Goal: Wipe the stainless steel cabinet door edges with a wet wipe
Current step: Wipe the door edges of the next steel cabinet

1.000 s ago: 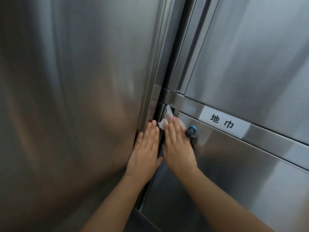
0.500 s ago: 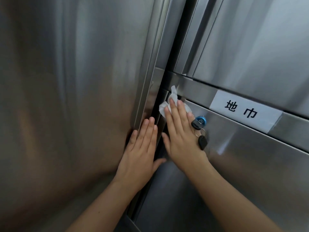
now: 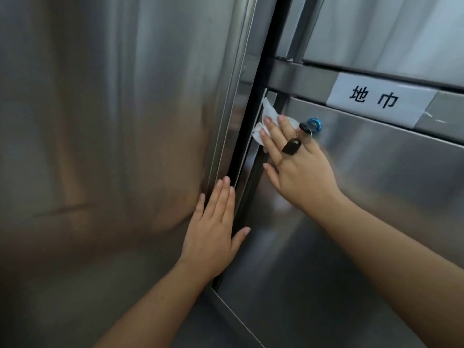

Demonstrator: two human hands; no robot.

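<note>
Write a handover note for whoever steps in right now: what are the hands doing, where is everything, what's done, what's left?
Left hand: open, flat against the edge of the tall stainless steel door on the left.
Right hand: straight fingers press the crumpled white wet wipe onto the left edge of the lower right stainless steel cabinet door, near its top corner.
A black key fob hanging from the blue lock lies across the right hand's fingers.
Done: cannot tell which edges are wiped.
Left: probably the edge below the wipe, then the other doors' edges.
</note>
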